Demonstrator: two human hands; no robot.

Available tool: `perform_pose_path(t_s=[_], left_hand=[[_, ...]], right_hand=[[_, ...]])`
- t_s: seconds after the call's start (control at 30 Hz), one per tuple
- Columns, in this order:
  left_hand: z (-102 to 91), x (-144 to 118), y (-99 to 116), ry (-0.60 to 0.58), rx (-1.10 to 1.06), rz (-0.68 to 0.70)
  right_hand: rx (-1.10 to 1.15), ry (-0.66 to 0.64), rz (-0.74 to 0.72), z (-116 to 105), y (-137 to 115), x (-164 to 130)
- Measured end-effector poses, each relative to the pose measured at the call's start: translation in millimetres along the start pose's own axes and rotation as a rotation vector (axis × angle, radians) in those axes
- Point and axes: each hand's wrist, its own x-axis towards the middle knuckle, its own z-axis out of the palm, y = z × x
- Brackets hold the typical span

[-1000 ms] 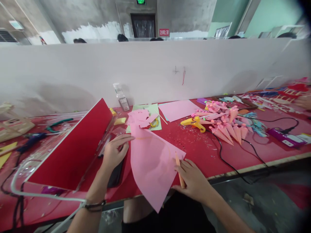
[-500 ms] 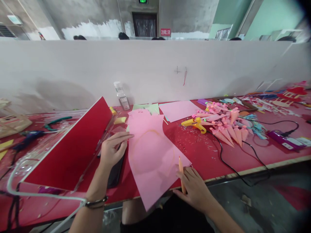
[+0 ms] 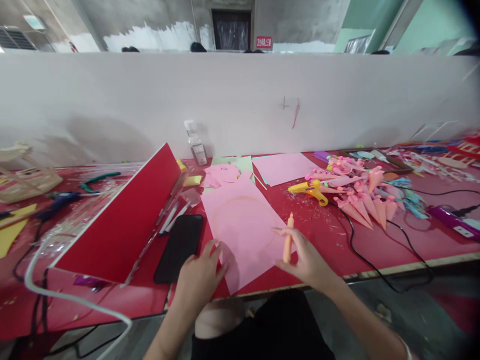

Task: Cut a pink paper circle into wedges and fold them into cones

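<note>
A sheet of pink paper (image 3: 243,232) with a large orange curved line drawn on it lies on the red table in front of me. My left hand (image 3: 200,272) rests at the sheet's lower left edge, fingers loosely bent and apart, gripping nothing. Between the thumb and fingers of my right hand (image 3: 303,257) is an orange marker (image 3: 288,239), held upright with its tip up, over the sheet's right corner. Left of the paper, a black phone (image 3: 179,248) lies flat.
A red board (image 3: 127,225) leans at the left. Behind the sheet are pink paper scraps (image 3: 222,174) and a clear bottle (image 3: 196,145). To the right lie a yellow glue gun (image 3: 309,190), pink paper cones (image 3: 360,205) and a black cord (image 3: 351,240). A white partition (image 3: 240,105) stands behind.
My left hand has come down from the sheet's upper left edge to its lower left, uncovering the phone. The paper has shifted up and flattened onto the table. The marker has risen slightly with my right hand.
</note>
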Motion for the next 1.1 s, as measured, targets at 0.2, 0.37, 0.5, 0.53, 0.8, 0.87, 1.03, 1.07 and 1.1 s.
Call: perform_pose_path(t_s=[0.2,0.37,0.5,0.53,0.8,0.87,1.03,1.07,1.1], left_hand=[[7.1,2,15,-0.106,0.054,-0.04],[9.1,1,20,-0.1,0.106,-0.029],[14.4,-5,26,-0.111,0.127,0.019],[15.0,-7,26,-0.119,0.128,0.023],[9.7,-8,17,-0.143,0.026,0.032],[9.5,-7,15,-0.152,0.016,0.042],[12.5,-7,12,-0.149,0.013,0.066],[13.0,-8,11,-0.144,0.013,0.072],[13.3,-9,10,-0.141,0.011,0.079]], right_hand=[[0.535,-0.053,-0.014,9,-2,73],[0.798,-0.246,0.11,57,8,115],[0.928,-0.33,0.237,90,14,131],[0.931,-0.302,0.249,95,16,135],[0.884,-0.251,0.227,113,25,146],[0.871,-0.247,0.217,114,24,144],[0.833,-0.314,0.199,109,19,139],[0.83,-0.343,0.199,108,18,139],[0.831,-0.372,0.198,106,18,139]])
